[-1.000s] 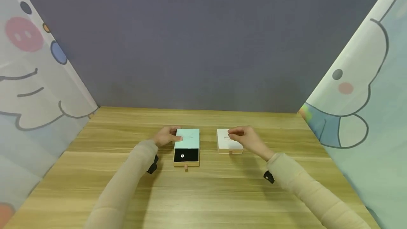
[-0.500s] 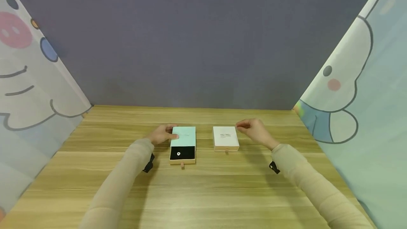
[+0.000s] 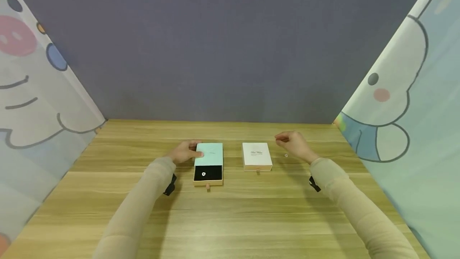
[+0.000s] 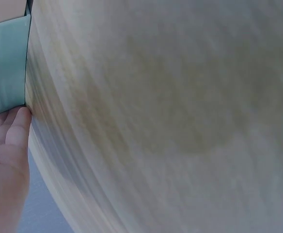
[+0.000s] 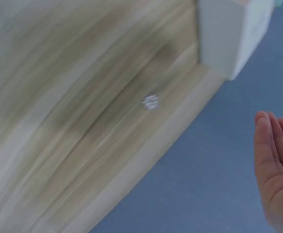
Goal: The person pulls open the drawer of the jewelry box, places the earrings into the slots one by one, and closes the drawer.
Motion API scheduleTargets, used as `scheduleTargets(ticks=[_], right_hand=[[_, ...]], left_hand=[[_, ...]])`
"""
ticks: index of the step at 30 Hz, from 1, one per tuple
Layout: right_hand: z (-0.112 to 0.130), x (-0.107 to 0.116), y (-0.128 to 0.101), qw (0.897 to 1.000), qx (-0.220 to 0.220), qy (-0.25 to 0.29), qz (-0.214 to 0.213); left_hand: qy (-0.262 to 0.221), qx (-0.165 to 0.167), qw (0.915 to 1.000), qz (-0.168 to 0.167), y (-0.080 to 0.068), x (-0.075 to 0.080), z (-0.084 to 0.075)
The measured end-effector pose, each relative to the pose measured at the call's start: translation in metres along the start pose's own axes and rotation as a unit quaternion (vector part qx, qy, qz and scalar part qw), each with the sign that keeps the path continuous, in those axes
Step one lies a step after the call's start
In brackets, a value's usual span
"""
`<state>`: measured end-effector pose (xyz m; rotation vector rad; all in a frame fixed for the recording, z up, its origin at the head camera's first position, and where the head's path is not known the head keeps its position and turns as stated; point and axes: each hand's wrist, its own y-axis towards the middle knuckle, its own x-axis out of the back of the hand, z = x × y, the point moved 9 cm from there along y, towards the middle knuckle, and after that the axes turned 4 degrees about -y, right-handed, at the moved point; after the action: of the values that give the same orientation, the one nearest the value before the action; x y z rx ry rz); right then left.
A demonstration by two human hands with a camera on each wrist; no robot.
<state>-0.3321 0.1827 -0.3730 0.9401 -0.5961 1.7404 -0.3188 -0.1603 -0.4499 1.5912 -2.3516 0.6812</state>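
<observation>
Left hand [image 3: 185, 153] rests on the far-left edge of the mint box [image 3: 209, 154], fingers curled over its sleeve, steadying it; the drawer [image 3: 208, 174] stands pulled out toward the near side, black lining exposed, a small pale ring [image 3: 203, 174] seated in it; right hand [image 3: 292, 144] hovers above the wooden table [image 3: 230, 219], to the right of the shut white box [image 3: 256, 156], fingers loosely bent and holding nothing, not touching the box; a tiny bright item [image 3: 286, 155] lies on the table just near of that hand, blurred in the right wrist view [image 5: 150, 101], identity uncertain; risk: it is small and loose, so a sweep of the sleeve or a poor pinch could flick it off the table; a nudge of the mint box could also jolt the ring from its lining.
</observation>
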Motion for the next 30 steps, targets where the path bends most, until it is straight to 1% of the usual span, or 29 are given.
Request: scheduleTargets(ticks=[4,8,10,16,23,30], right_hand=[[-0.008,0.002,0.002,0.999,0.007,-0.038,-0.002],[-0.016,0.003,0.002,0.998,0.006,-0.058,0.002],[-0.021,0.002,0.001,0.998,0.007,-0.061,0.009],[-0.038,-0.001,-0.006,0.998,-0.001,-0.064,0.028],[-0.054,-0.008,-0.01,0.996,-0.006,-0.069,0.05],[-0.063,-0.019,-0.011,0.994,-0.012,-0.088,0.056]], left_hand=[[-0.004,-0.011,0.9999,0.001,0.003,-0.002,-0.004],[-0.001,-0.009,1.0,0.002,0.005,-0.003,-0.004],[-0.001,-0.004,1.0,0.001,0.005,-0.004,-0.002],[-0.027,-0.002,0.9996,0.008,0.002,-0.008,-0.005],[-0.017,-0.003,0.9998,0.008,-0.001,-0.011,-0.008],[-0.021,-0.001,0.9997,0.011,-0.003,-0.01,-0.005]])
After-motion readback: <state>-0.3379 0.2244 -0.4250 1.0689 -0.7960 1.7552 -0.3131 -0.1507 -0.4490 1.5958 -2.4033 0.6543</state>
